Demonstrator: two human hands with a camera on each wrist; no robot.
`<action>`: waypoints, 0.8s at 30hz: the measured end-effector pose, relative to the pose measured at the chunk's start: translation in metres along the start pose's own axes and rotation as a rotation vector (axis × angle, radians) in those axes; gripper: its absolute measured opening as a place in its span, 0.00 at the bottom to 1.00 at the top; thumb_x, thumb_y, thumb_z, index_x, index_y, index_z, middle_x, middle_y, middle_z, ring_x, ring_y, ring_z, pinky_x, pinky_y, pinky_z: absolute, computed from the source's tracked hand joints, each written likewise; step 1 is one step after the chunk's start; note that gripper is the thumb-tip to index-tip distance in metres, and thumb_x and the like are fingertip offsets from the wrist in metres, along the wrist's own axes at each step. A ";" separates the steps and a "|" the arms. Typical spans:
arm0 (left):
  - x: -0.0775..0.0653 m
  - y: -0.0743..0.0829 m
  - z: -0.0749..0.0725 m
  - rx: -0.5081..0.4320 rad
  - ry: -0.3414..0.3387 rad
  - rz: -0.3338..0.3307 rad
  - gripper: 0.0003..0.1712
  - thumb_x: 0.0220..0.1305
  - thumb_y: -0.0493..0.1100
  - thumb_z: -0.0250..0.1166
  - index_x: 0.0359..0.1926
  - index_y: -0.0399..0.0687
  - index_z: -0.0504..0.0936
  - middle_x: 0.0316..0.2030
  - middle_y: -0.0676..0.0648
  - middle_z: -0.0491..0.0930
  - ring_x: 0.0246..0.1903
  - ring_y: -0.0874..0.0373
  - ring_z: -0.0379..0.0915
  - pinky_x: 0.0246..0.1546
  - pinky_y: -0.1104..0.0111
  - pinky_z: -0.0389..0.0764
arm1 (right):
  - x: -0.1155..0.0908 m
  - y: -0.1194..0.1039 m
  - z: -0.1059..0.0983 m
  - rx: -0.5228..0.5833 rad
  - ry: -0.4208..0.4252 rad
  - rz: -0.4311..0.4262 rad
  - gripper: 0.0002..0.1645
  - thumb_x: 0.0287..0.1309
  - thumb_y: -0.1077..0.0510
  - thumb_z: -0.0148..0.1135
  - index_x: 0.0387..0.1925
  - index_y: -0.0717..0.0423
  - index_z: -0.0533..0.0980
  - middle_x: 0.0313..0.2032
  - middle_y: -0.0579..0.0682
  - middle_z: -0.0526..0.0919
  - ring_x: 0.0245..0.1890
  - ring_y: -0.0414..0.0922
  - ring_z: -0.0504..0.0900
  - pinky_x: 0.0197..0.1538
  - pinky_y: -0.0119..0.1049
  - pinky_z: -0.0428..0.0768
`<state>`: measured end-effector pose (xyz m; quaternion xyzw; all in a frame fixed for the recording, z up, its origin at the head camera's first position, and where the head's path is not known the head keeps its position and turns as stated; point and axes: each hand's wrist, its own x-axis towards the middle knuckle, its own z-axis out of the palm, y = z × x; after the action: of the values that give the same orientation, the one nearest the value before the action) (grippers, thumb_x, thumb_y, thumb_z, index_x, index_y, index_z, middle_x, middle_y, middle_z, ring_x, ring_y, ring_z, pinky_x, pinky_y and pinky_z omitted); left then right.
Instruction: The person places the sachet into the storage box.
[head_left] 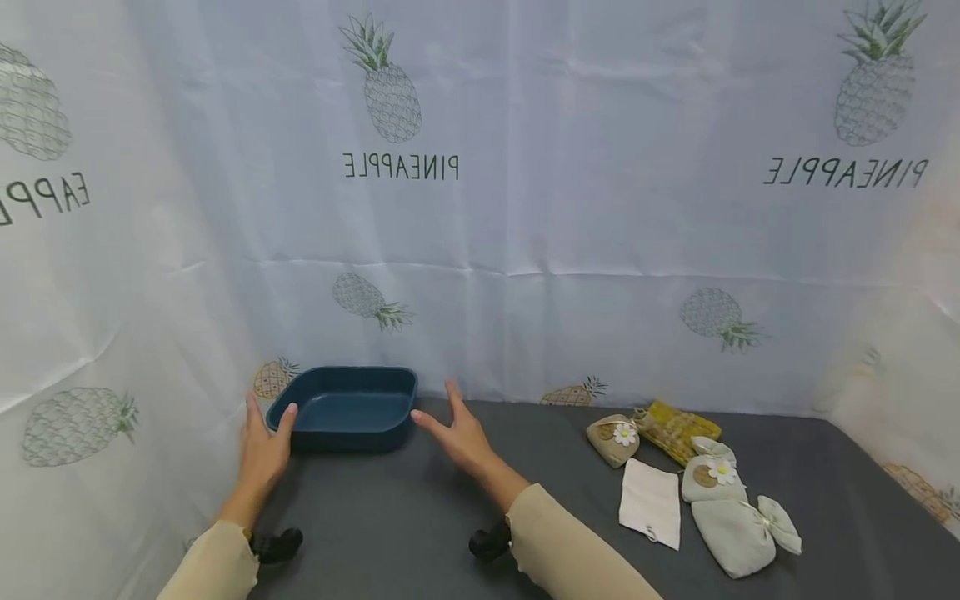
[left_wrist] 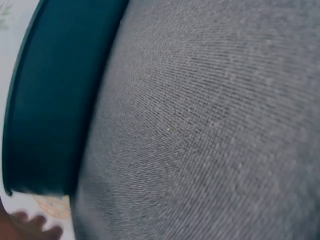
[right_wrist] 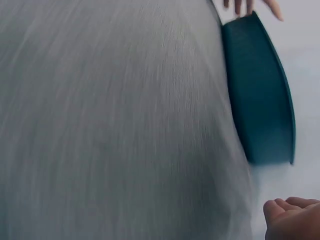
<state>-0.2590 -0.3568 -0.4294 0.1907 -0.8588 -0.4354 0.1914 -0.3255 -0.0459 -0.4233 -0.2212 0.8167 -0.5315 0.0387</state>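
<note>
A dark blue, shallow rectangular tray (head_left: 352, 440) stands on the grey tabletop near the back curtain, with nothing in it. At its left end is my left hand (head_left: 262, 450), thumb by the front rim and fingers along the side. My right hand (head_left: 461, 437) is by the right end with thumb and fingers spread, the thumb tip close to the rim. In the right wrist view a gap shows between the tray (right_wrist: 260, 90) and my right hand (right_wrist: 295, 217). The left wrist view shows the tray's side (left_wrist: 55, 100) and blurred fingers (left_wrist: 37, 225) of my left hand.
To the right lie several small pouches: a beige pouch with a flower (head_left: 613, 440), a yellow patterned pouch (head_left: 678, 429), a white flat pouch (head_left: 651, 504), a pale pouch with a flower (head_left: 708, 479) and a pale green pouch (head_left: 735, 537). A pineapple-print curtain (head_left: 525, 208) surrounds the table.
</note>
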 end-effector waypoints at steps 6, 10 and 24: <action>0.001 -0.008 0.007 -0.193 -0.053 -0.050 0.57 0.77 0.65 0.44 0.75 0.44 0.12 0.77 0.39 0.13 0.79 0.36 0.20 0.79 0.43 0.35 | 0.004 -0.002 0.034 0.072 -0.017 0.041 0.58 0.61 0.28 0.60 0.82 0.42 0.45 0.79 0.56 0.55 0.77 0.60 0.61 0.70 0.64 0.66; 0.001 -0.007 0.010 -0.173 -0.076 -0.046 0.58 0.76 0.66 0.44 0.75 0.39 0.14 0.77 0.37 0.13 0.79 0.37 0.18 0.79 0.43 0.35 | 0.007 -0.003 0.048 0.081 -0.015 0.042 0.58 0.62 0.28 0.60 0.82 0.45 0.46 0.79 0.55 0.55 0.76 0.60 0.61 0.70 0.63 0.67; -0.008 -0.003 0.025 0.064 -0.142 0.029 0.70 0.62 0.68 0.66 0.80 0.43 0.25 0.79 0.27 0.31 0.77 0.28 0.35 0.72 0.33 0.50 | 0.001 0.013 0.038 0.059 0.120 0.024 0.60 0.57 0.37 0.71 0.80 0.55 0.51 0.75 0.61 0.63 0.73 0.61 0.67 0.67 0.62 0.70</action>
<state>-0.2642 -0.3376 -0.4469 0.1529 -0.8863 -0.4174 0.1302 -0.3195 -0.0745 -0.4513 -0.1779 0.8041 -0.5672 0.0027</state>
